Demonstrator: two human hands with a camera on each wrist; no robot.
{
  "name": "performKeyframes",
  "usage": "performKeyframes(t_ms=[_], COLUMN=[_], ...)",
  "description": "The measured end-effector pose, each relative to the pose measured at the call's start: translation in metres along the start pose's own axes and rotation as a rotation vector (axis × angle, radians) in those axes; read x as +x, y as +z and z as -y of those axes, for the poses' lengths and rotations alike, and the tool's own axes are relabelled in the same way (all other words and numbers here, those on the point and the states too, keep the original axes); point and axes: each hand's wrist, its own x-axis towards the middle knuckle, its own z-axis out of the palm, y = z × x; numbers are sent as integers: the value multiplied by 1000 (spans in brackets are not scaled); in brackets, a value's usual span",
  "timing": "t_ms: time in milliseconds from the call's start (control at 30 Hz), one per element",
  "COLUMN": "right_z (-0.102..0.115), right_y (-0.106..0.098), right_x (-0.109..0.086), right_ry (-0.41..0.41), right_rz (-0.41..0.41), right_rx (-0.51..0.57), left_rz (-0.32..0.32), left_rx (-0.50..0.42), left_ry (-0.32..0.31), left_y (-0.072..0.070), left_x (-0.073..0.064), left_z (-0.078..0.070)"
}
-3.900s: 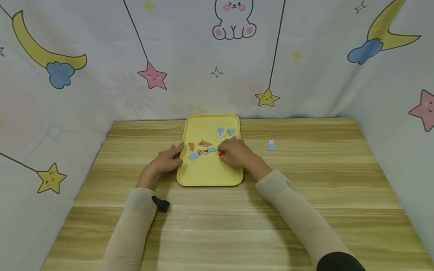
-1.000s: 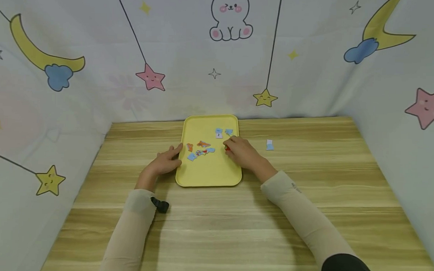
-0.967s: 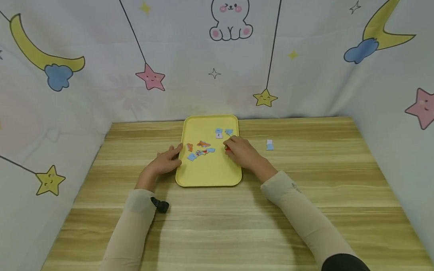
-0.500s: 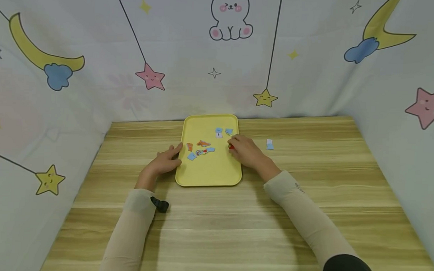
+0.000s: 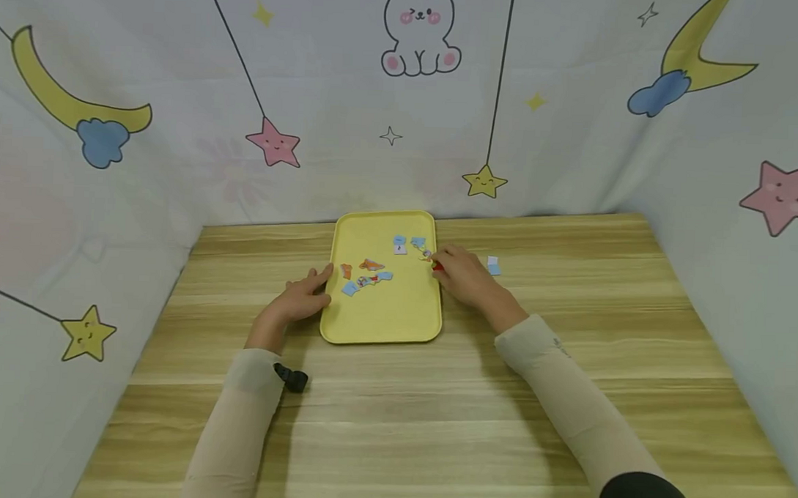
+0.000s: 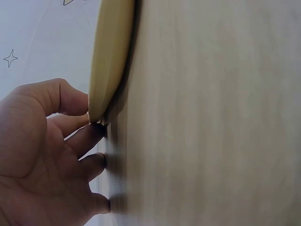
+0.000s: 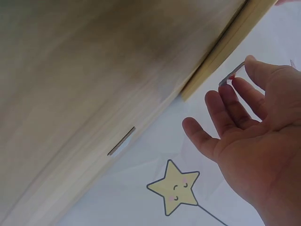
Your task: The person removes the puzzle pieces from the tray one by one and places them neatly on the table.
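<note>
A yellow tray (image 5: 383, 318) lies on the table, with several small flat puzzle pieces on it. My left hand (image 5: 298, 298) touches the tray's left edge; the left wrist view shows the thumb and fingertips against the rim (image 6: 106, 70). Between thumb and fingers, my right hand (image 5: 467, 277) pinches a thin, partly red puzzle piece (image 7: 232, 74) above the tray's right rim. Most of that piece is hidden in the head view. On the tray are orange pieces (image 5: 372, 265), a blue piece (image 5: 351, 288), and more blue and white pieces (image 5: 400, 245) near the upper right.
A blue and white piece (image 5: 494, 265) lies on the wooden table (image 5: 380, 424), right of the tray and just beyond the right hand. A printed cloth (image 5: 338, 93) with moons and stars hangs behind the table and along its sides.
My right hand has moved right with the red puzzle piece, from the middle of the tray to its right rim, uncovering a small piece there. The left hand stays at the tray's edge.
</note>
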Motion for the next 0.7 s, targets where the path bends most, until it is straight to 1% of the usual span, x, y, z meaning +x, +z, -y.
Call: performKeyframes(t_ms=[167, 333, 567, 700], right_z=[-6, -11, -19, -24], right_y=[-3, -7, -13, -15], right_x=[-5, -9, -15, -18], right_ry=[31, 53, 77, 72], right_rz=[6, 7, -13, -35], right_rx=[-39, -43, -34, -51], left_rz=[1, 2, -2, -6], left_rx=[-8, -6, 9, -1], left_ry=[2, 11, 8, 8], left_y=[1, 1, 2, 2], left_x=[0, -1, 0, -1], left_z=[0, -1, -1, -1])
